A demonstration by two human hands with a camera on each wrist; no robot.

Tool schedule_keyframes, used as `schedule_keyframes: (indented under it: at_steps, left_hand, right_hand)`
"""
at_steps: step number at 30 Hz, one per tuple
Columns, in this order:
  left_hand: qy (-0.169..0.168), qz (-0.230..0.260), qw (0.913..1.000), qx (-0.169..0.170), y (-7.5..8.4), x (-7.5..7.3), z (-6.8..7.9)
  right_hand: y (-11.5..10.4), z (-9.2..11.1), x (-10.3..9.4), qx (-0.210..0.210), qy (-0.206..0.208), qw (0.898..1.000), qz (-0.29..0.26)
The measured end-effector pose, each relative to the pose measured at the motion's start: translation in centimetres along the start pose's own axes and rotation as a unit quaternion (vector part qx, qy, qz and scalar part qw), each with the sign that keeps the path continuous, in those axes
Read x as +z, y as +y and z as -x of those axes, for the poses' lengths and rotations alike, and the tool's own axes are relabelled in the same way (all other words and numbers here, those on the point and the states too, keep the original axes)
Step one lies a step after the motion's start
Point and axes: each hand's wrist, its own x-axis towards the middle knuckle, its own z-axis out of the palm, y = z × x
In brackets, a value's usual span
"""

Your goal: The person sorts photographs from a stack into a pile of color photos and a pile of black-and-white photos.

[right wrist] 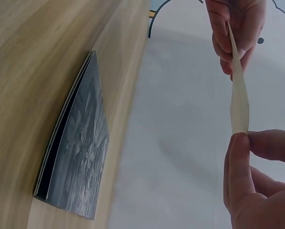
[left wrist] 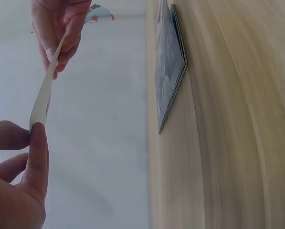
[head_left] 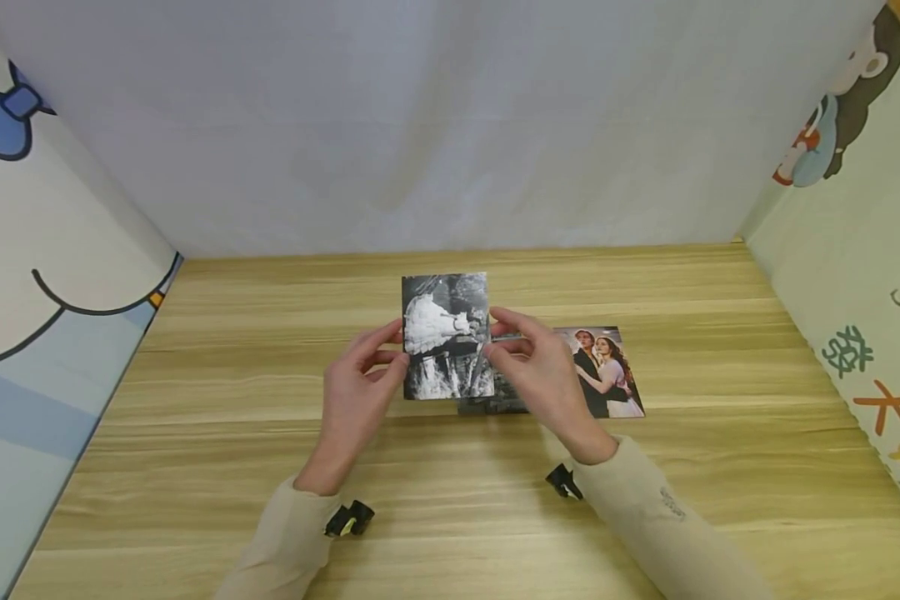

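A black-and-white photo card (head_left: pixel 447 333), showing a figure in a white dress lying sideways, is held up above the table between both hands. My left hand (head_left: pixel 357 387) pinches its left edge between thumb and fingers. On the opposite edge, the thumb and fingers of my right hand (head_left: pixel 543 371) pinch it too. The wrist views show the card (right wrist: pixel 239 102) edge-on, its pale back turned toward the person. Below lies a small stack of dark photo cards (right wrist: pixel 80 148), partly covered by the right hand in the head view. Beside that stack is a colour photo (head_left: pixel 607 375) of a couple.
The wood-grain table (head_left: pixel 232 400) meets a pale cloth wall (head_left: pixel 435 150) at the back. Side panels with cartoon prints stand at the left (head_left: pixel 60 217) and right (head_left: pixel 840 250). Small black devices (head_left: pixel 349 518) sit at both wrists.
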Motion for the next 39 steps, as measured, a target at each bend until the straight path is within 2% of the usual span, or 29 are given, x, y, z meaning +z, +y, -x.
schedule_keyframes:
  at_steps: [12, 26, 39]
  left_hand:
    - [0.018, -0.024, 0.9995, 0.004, -0.2, -1.7, 0.0]
    - [0.026, -0.042, 0.9986, -0.021, -0.7, -3.6, 0.1]
    - [0.023, -0.094, 0.9946, -0.038, -1.4, -5.0, -0.2]
  right_hand:
    - [-0.2, -0.2, 1.9, -0.015, -0.002, 1.0, 0.005]
    - [0.1, -0.7, 4.1, -0.024, -0.019, 1.0, 0.005]
    - [0.1, -1.2, 5.9, -0.003, -0.029, 0.999, 0.035]
